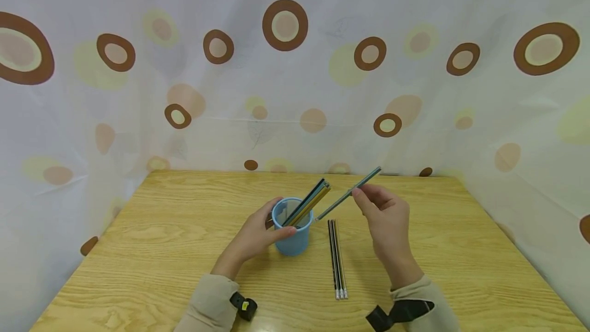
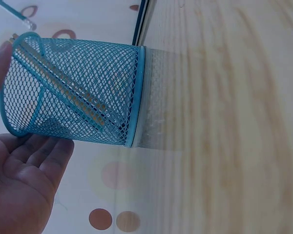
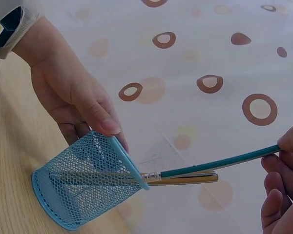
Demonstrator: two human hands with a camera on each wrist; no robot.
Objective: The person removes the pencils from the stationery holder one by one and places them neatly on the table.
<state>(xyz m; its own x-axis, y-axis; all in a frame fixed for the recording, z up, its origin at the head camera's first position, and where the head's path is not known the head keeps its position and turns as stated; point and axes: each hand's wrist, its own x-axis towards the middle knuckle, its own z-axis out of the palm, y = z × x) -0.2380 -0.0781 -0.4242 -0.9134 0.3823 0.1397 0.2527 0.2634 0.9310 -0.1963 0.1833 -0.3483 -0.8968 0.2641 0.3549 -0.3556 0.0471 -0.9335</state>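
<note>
My left hand [image 1: 252, 235] grips a light blue mesh pencil cup [image 1: 293, 243] near its rim, thumb on the near side and fingers around the far side. Several pencils [image 1: 312, 204] lean inside it toward the right, dark, teal and gold among them. Between thumb and fingertips, my right hand [image 1: 390, 216] pinches a teal pencil [image 1: 341, 199] slantwise. Its silver ferrule end points down and left, close beside the cup's right rim. In the right wrist view that teal pencil [image 3: 215, 162] overlaps the gold one standing in the cup.
A small row of dark and gold pencils [image 1: 338, 260] lies on the wooden table [image 1: 161, 250], right of the cup, metal ends toward me. Behind the table hangs a pale cloth [image 1: 322, 152] with brown rings and dots.
</note>
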